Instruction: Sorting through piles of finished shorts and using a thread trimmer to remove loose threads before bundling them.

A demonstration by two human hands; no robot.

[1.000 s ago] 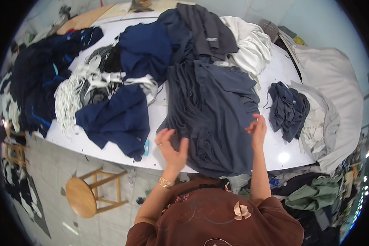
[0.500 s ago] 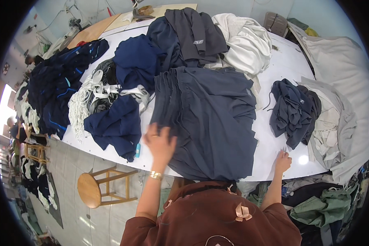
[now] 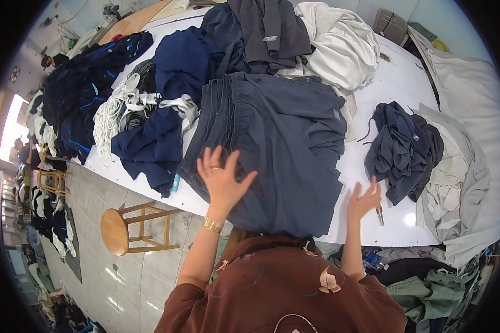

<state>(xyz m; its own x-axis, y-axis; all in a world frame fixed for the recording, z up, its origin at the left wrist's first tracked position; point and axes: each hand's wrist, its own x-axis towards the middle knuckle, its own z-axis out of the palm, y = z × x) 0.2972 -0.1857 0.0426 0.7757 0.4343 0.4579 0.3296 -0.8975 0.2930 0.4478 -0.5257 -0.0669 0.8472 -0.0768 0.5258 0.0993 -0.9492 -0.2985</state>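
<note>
A wide stack of dark grey-blue garments (image 3: 294, 161) lies on the white table (image 3: 347, 166) before me, its gathered waistband edges layered along the left side. Over the lower left of that stack is my left hand (image 3: 223, 178), fingers spread and nothing in it; whether it touches the cloth I cannot tell. My right hand (image 3: 363, 202) is open beside the stack's right edge, its fingers apart and holding nothing. Just right of it lies a slim tool (image 3: 380, 215) with some red on it. Beyond that sits a crumpled dark grey-blue bundle (image 3: 397, 150).
Navy cloth (image 3: 153, 147), white cords (image 3: 106, 130) and a small light-blue object (image 3: 175, 183) lie to the left. Piled dark garments (image 3: 269, 36) and white cloth (image 3: 339, 44) stand behind. Pale fabric (image 3: 466, 122) covers the right side. A wooden stool (image 3: 115, 232) stands at lower left.
My right hand has left the spot where the slim tool lies and moved left toward the stack, opening. My left hand has shifted slightly right over the stack, whose lower left edge has spread outward.
</note>
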